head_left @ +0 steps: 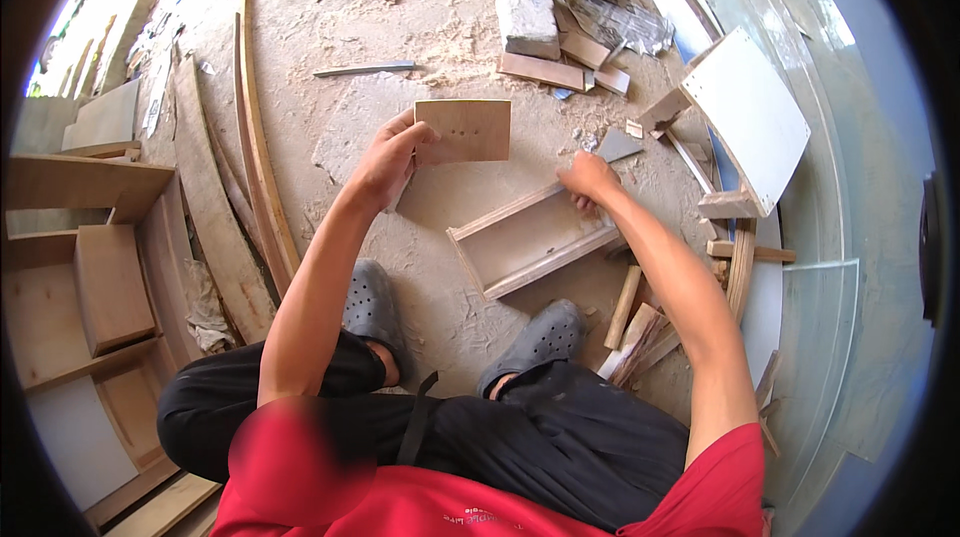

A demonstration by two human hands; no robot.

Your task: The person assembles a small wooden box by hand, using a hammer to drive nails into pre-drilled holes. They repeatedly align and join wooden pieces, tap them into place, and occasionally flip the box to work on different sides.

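My left hand grips a small rectangular wooden board by its left end, thumb on its face. A few small dark holes show near the middle of that board. Below and to the right, a shallow wooden drawer lies slanted, with low side walls around a flat base. My right hand is closed over the drawer's far right corner, its fingers curled down inside the rim. Just beyond those fingers lies a grey triangular piece. My forearm partly hides the drawer's right end.
On the left stand a wooden cabinet frame and long planks. A concrete block and wood offcuts lie far ahead. To the right are a white-faced panel, glass sheets and scrap wood. A thin strip lies ahead.
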